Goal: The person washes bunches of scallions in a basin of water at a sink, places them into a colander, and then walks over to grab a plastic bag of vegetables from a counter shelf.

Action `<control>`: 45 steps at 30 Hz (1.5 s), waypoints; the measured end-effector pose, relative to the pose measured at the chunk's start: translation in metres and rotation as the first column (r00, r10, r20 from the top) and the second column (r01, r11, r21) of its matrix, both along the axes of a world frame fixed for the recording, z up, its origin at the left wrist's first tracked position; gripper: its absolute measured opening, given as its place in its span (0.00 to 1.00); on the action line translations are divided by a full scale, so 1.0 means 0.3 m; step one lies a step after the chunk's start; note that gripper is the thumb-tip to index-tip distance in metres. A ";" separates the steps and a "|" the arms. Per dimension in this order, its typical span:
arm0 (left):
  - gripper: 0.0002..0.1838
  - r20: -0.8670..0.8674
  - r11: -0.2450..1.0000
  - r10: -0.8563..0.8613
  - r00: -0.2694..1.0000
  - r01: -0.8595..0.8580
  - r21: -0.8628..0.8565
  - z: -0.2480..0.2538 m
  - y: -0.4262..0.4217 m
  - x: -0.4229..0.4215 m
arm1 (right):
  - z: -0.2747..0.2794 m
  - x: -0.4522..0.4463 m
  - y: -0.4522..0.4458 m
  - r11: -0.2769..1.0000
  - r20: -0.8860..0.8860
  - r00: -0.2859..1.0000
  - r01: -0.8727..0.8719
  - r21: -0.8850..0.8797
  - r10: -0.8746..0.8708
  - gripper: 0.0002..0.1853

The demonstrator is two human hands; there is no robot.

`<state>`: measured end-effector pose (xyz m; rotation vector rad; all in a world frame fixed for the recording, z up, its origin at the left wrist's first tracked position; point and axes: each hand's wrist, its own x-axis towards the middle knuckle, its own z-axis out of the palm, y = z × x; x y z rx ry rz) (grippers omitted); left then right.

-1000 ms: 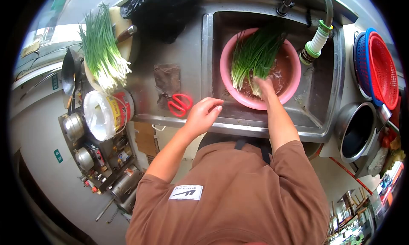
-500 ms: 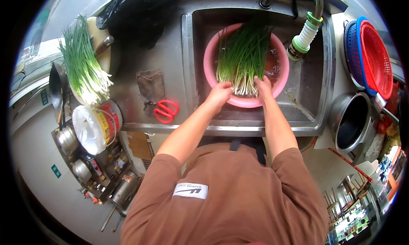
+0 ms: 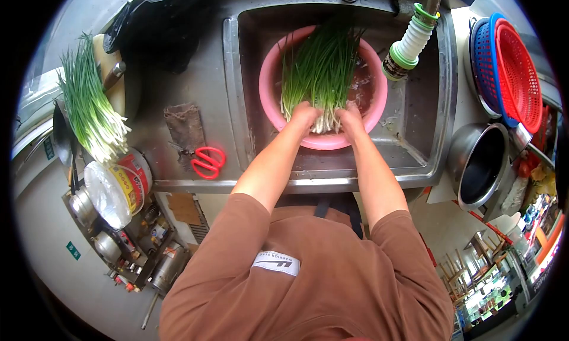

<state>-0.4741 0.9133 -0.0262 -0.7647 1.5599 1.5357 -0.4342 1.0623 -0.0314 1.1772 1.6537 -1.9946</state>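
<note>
A thick bunch of scallions (image 3: 320, 71) lies in a pink basin (image 3: 274, 107) of water, white root ends toward me and green tops away. At the left side of the root ends, my left hand (image 3: 304, 114) is closed on the bunch. My right hand (image 3: 351, 117) grips it from the right side. The fingertips of both hands are partly hidden among the stalks and water. The basin stands inside a steel sink (image 3: 409, 121).
A faucet with a white-green nozzle (image 3: 409, 44) hangs at the sink's right. Left are red-handled scissors (image 3: 208, 162), a brown cloth (image 3: 184, 127), another scallion bunch (image 3: 92, 104), a knife (image 3: 114, 75), a black bag (image 3: 151, 29) and a bucket (image 3: 118, 187). Colanders (image 3: 515, 74) and a steel pot (image 3: 479, 166) stand right.
The camera view has shifted, so the basin and counter sit further left. Both hands have reached slightly deeper into the basin around the root ends, still on the scallions.
</note>
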 end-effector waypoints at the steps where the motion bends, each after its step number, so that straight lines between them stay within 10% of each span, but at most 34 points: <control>1: 0.16 -0.009 0.992 -0.052 0.999 0.050 -0.115 -0.051 -0.010 0.004 | 0.062 -0.021 -0.005 0.998 0.018 0.999 0.031 -0.046 -0.030 0.24; 7: 0.15 0.063 0.985 0.058 0.996 -0.067 0.156 0.087 -0.010 -0.031 | 0.044 -0.030 -0.020 0.971 0.029 0.970 -0.239 -0.006 0.239 0.22; 11: 0.14 0.029 0.986 0.138 0.990 -0.140 0.086 -0.060 -0.019 0.009 | 0.013 -0.015 -0.013 0.922 0.060 0.979 0.202 -0.330 -0.193 0.26; 17: 0.14 0.168 0.893 0.338 0.926 -0.373 0.254 0.080 0.004 -0.012 | -0.074 -0.012 -0.002 0.959 0.017 0.991 -0.121 -0.257 0.129 0.26; 21: 0.19 0.127 0.848 0.453 0.882 -0.470 0.245 0.070 0.017 0.001 | 0.013 -0.014 -0.035 0.854 0.021 0.957 0.269 -0.445 -0.290 0.17; 25: 0.21 0.100 0.907 0.320 0.942 -0.335 0.253 0.119 0.034 0.012 | 0.000 0.003 -0.037 0.947 0.057 0.993 0.112 -0.301 -0.099 0.17; 29: 0.19 0.079 0.981 0.078 0.994 -0.091 0.169 0.052 0.009 0.024 | -0.046 0.026 -0.034 0.844 0.056 0.931 0.350 -0.407 -0.359 0.20; 33: 0.15 0.176 0.937 0.199 0.964 -0.239 0.254 0.095 -0.005 0.007 | 0.107 0.008 -0.025 0.806 0.143 0.936 0.350 -0.477 -0.321 0.20; 36: 0.12 0.217 0.941 0.191 0.957 -0.242 0.237 0.164 0.005 -0.006 | 0.118 0.002 -0.018 0.936 0.075 0.997 0.022 -0.350 0.005 0.19; 45: 0.15 0.243 0.921 0.154 0.958 -0.228 0.314 0.150 -0.010 -0.006 | 0.155 -0.026 -0.008 0.920 0.158 0.986 0.017 -0.391 0.049 0.15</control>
